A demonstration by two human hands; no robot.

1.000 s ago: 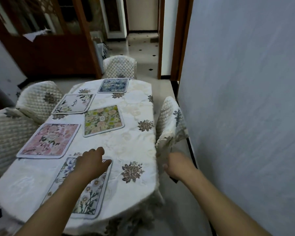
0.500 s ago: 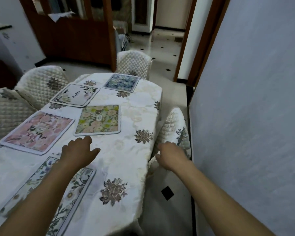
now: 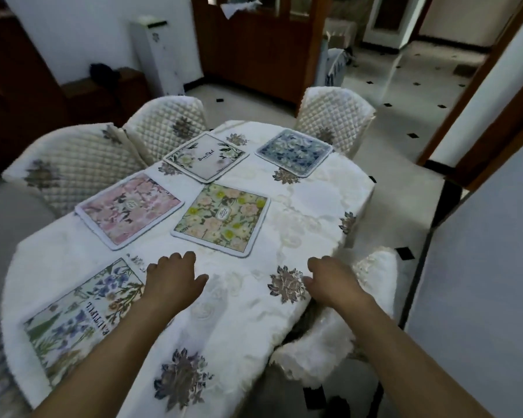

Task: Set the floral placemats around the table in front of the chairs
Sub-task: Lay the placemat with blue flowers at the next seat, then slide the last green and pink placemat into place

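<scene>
While both our hands hover low over the tablecloth [image 3: 314,203], neither has hold of anything: the left hand [image 3: 174,280] is loosely curled with its fingers bent down, the right hand [image 3: 329,280] half open and empty. Four mats already sit before chairs: the pink mat [image 3: 130,208] at nine o'clock of the table, the white mat [image 3: 206,155] at eleven, the blue mat [image 3: 293,152] at twelve, and the purple-flowered mat [image 3: 82,309] at seven, partly under our left forearm. Only the green mat [image 3: 222,218] lies near the middle, facing no seat, which we judge makes it the one left to place. It sits at twelve o'clock from our left fingers [image 3: 178,257], near but apart. The covered chair [image 3: 372,285] at four o'clock, beside our right hand, has no mat before it, so we reckon that is where it belongs.
</scene>
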